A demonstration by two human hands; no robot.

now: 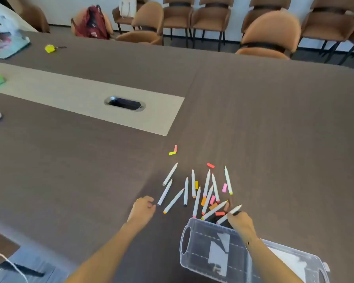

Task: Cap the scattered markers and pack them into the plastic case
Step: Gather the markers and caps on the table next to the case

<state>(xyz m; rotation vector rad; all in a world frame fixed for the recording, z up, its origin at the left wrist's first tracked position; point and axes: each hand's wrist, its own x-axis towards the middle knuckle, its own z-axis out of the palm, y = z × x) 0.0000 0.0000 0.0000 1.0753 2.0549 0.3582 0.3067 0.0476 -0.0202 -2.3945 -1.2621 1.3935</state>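
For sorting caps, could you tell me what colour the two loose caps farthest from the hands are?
Pink cap and yellow cap, head view.

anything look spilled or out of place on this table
Yes. The markers lie scattered and uncapped on the table beyond the open plastic case, loose caps among them. A pink cap and a yellow cap sit apart, farther out. The right hand holds one marker.
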